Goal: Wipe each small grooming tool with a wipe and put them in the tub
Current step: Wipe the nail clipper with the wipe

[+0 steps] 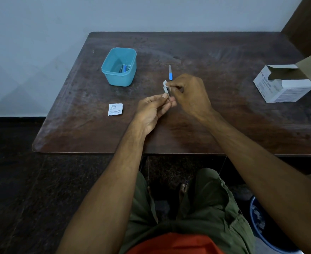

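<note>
Mid-frame, your left hand (153, 109) pinches a metal nail clipper (166, 92) while your right hand (189, 92) pinches a white wipe (164, 83) against it. The blue-handled nail file (170, 73) lies just beyond; teal tub (119, 67) upper left, holding tools. Box (283, 85) print unreadable.

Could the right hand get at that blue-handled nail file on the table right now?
Probably yes for reach: the nail file lies uncovered just beyond the right hand. But that hand pinches a wipe against the nail clipper, so it isn't free.
</note>
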Tool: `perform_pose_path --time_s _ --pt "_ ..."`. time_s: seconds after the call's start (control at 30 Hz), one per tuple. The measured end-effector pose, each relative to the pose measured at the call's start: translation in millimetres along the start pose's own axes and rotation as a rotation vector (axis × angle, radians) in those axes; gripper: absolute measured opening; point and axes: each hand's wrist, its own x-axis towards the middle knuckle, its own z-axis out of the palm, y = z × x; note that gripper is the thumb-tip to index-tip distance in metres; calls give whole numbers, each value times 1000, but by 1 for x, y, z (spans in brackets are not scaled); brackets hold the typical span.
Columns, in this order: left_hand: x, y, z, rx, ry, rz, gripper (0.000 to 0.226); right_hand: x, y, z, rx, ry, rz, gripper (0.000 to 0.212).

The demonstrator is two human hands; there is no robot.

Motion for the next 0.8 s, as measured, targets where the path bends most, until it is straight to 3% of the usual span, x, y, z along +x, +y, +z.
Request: perform_pose_path --time_s 0.23,0.8 --pt "3 -4 1 5 -24 42 16 -3 2 -11 -37 -134 31 24" --pt "10 -8 -1 51 -5 78 19 -16 -9 -2 -31 -1 0 19"
